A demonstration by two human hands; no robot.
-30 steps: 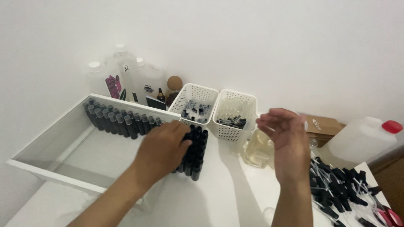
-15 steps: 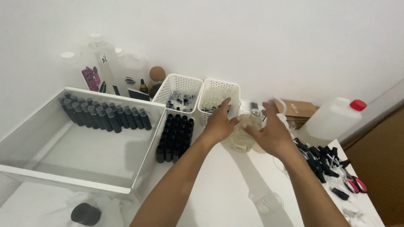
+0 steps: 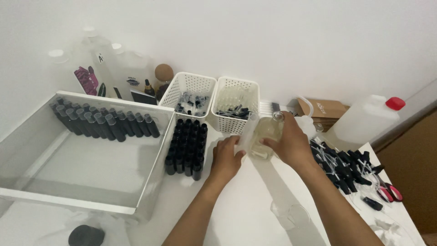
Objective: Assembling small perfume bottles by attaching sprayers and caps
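Two white baskets (image 3: pixel 189 93) stand at the wall, one open tray (image 3: pixel 150 182) to their left, one block of small black bottles (image 3: pixel 186 146) between. My left hand (image 3: pixel 226 159) rests curled beside one clear glass bottle (image 3: pixel 264 136) on the surface, fingertips touching a pale strip. My right hand (image 3: pixel 291 143) is closed around that bottle. Half a second ago both hands sat higher, near the baskets.

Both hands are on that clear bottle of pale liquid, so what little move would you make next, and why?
Probably bring the clear bottle over toward the block of small black bottles. The right hand grips it and the left hand steadies a translucent piece beside it, and that block stands right by the left hand.
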